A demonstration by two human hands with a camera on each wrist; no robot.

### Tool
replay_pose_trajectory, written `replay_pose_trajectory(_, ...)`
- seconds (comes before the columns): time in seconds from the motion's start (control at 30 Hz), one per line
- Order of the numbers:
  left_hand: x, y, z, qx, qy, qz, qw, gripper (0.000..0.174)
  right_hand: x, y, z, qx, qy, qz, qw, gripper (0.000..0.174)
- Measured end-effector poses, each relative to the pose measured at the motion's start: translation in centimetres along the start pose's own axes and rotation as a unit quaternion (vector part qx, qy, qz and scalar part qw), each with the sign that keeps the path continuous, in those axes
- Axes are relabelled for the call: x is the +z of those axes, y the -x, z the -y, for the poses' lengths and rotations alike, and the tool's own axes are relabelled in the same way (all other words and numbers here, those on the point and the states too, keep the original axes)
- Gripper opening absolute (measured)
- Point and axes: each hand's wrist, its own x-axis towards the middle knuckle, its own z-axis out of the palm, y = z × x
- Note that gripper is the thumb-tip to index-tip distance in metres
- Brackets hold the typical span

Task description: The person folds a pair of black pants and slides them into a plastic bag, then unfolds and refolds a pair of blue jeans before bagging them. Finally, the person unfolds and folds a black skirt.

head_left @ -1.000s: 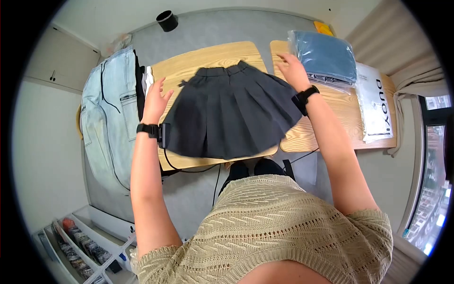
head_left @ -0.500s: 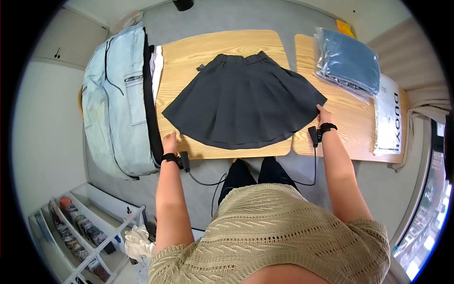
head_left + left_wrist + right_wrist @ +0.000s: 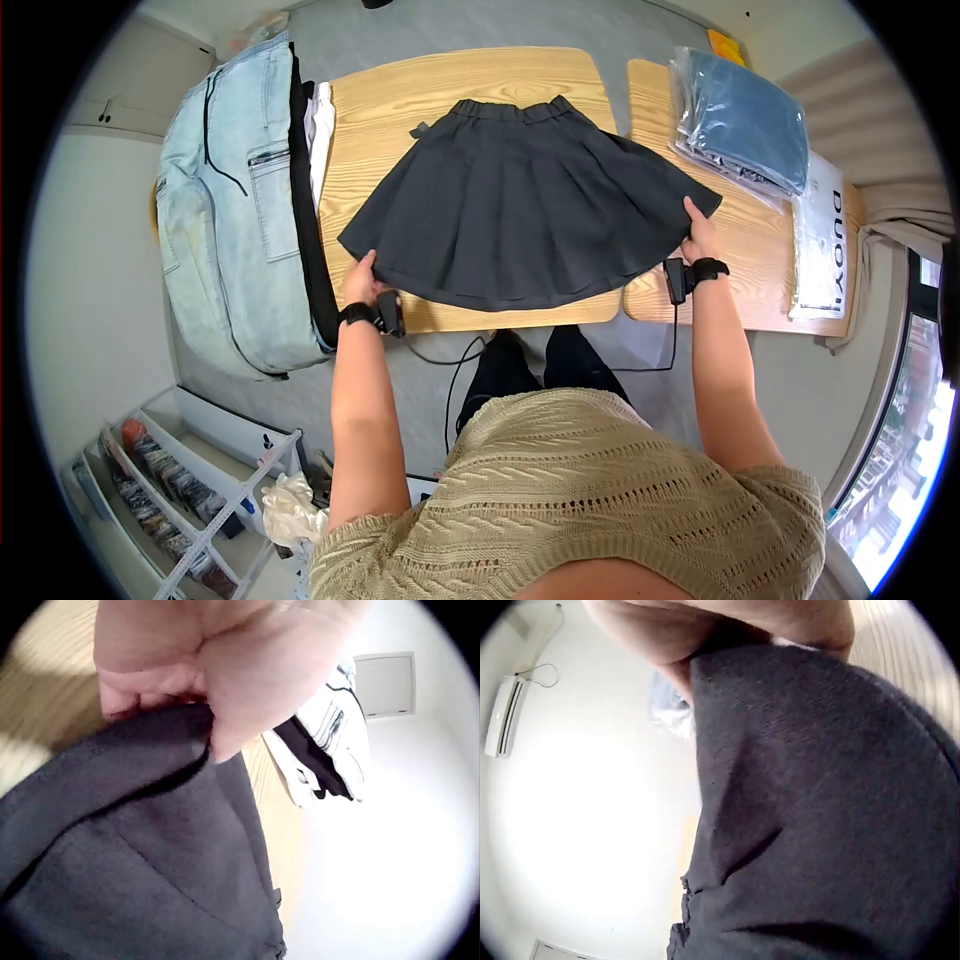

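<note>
A dark grey pleated skirt (image 3: pixel 530 205) lies spread on the wooden table, waistband at the far side and hem toward the person. The left hand (image 3: pixel 360 279) pinches its near left hem corner; in the left wrist view the thumb lies over the folded hem (image 3: pixel 150 750) with the fingers beneath. At the other end of the hem, the right hand (image 3: pixel 702 236) grips the right corner. Cloth (image 3: pixel 780 772) fills much of the right wrist view and covers part of that hand's fingers. A small tag (image 3: pixel 419 130) shows beside the waistband at the left.
Light blue denim trousers (image 3: pixel 225 220) lie over dark and white garments at the left. On the right-hand table (image 3: pixel 735 280) are a plastic-wrapped blue garment (image 3: pixel 750 120) and a white printed package (image 3: pixel 820 240). A divided storage rack (image 3: pixel 215 515) stands low at the left.
Both hands came down from the skirt's sides to its near hem corners, and now hold them. The right corner has shifted slightly outward and up since half a second ago.
</note>
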Motion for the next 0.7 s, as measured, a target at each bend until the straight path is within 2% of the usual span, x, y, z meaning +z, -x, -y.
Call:
replay_pose_trajectory(0.03,-0.6,1.8,-0.9,0.001,-0.052,0.009,0.999,0.017,-0.4,1.1,1.1,-0.031,0.009,0.032,0.999,0.033)
replay_pose_trajectory(0.07,-1.1,3.1,-0.9,0.031,-0.025,0.017,0.999,0.016,-0.7,2.2,2.1,-0.063,0.017,0.064,0.996,0.034)
replay_pose_trajectory(0.13,-1.6,5.5,0.4,0.083,0.054,0.031,0.995,0.022,-1.4,3.5,2.7,-0.074,0.052,0.061,0.994,0.037)
replay_pose_trajectory(0.2,-3.5,4.6,3.2,0.035,0.038,0.023,0.998,0.027,-2.2,3.8,2.5,-0.053,0.085,0.023,0.995,0.037)
replay_pose_trajectory(0.23,-4.1,4.0,4.8,0.022,0.079,0.035,0.996,0.029,-2.4,3.7,1.8,-0.062,0.096,0.015,0.993,0.037)
replay_pose_trajectory(0.27,-4.1,3.9,5.1,0.023,0.08,0.037,0.996,0.029,-2.2,3.7,1.1,-0.065,0.114,0.014,0.991,0.039)
replay_pose_trajectory(0.33,-4.3,3.7,5.8,0.022,0.156,0.076,0.985,0.034,-2.2,3.8,0.0,-0.113,0.235,-0.007,0.965,0.037)
replay_pose_trajectory(0.4,-3.0,5.6,4.0,0.006,0.152,0.075,0.986,0.038,-1.4,4.3,-0.8,-0.142,0.289,-0.011,0.947,0.038)
replay_pose_trajectory(0.43,-2.6,6.2,3.2,-0.016,0.133,0.069,0.989,0.038,0.1,5.9,-0.6,-0.215,0.406,-0.008,0.888,0.04)
replay_pose_trajectory(0.47,-2.1,6.8,2.5,-0.039,0.113,0.064,0.991,0.038,1.9,7.9,-0.5,-0.282,0.513,-0.005,0.81,0.042)
replay_pose_trajectory(0.53,-0.8,8.8,1.3,-0.024,0.082,0.045,0.995,0.038,7.0,13.9,-1.2,-0.312,0.559,0.005,0.768,0.044)
replay_pose_trajectory(0.6,-0.4,8.7,1.4,-0.008,0.051,0.029,0.998,0.039,10.6,17.8,-3.5,-0.317,0.602,0.057,0.731,0.044)
replay_pose_trajectory(0.67,-0.7,7.4,2.7,0.094,0.044,0.026,0.994,0.039,12.4,17.8,-7.7,-0.358,0.52,0.191,0.751,0.045)
replay_pose_trajectory(0.7,-0.6,7.5,2.8,0.094,0.044,0.025,0.994,0.039,13.0,17.2,-10.1,-0.367,0.528,0.205,0.738,0.047)
